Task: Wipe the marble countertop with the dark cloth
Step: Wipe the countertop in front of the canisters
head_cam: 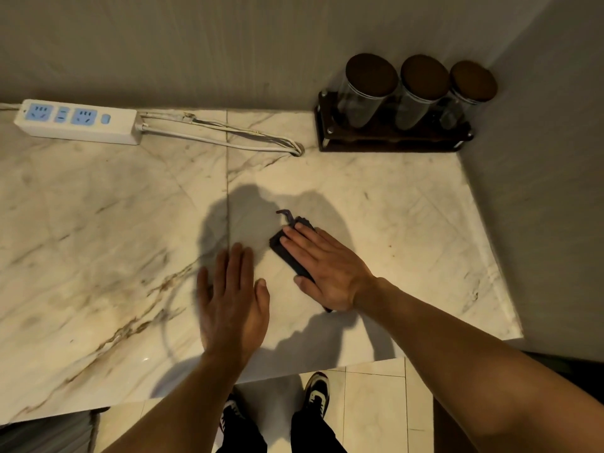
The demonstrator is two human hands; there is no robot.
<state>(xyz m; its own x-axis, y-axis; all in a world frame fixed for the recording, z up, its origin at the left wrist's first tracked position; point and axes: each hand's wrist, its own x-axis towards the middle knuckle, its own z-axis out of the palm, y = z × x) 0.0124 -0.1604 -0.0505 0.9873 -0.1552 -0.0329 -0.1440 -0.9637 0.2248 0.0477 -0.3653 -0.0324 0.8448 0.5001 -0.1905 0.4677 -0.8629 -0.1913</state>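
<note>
The white marble countertop (98, 204) with brown veins fills most of the view. A folded dark cloth (283, 247) with a small hanging loop lies on it near the middle. My right hand (327, 269) presses flat on top of the cloth, fingers spread, hiding most of it. My left hand (232, 300) rests flat on the bare marble just left of the cloth, fingers apart and holding nothing; it looks slightly blurred.
A white power strip (76, 121) lies at the back left, its cables (228, 135) running to a hole in the counter. A dark wooden rack with three lidded glass jars (395, 119) stands in the back right corner. Walls close the back and right sides. The counter's front edge is near my feet.
</note>
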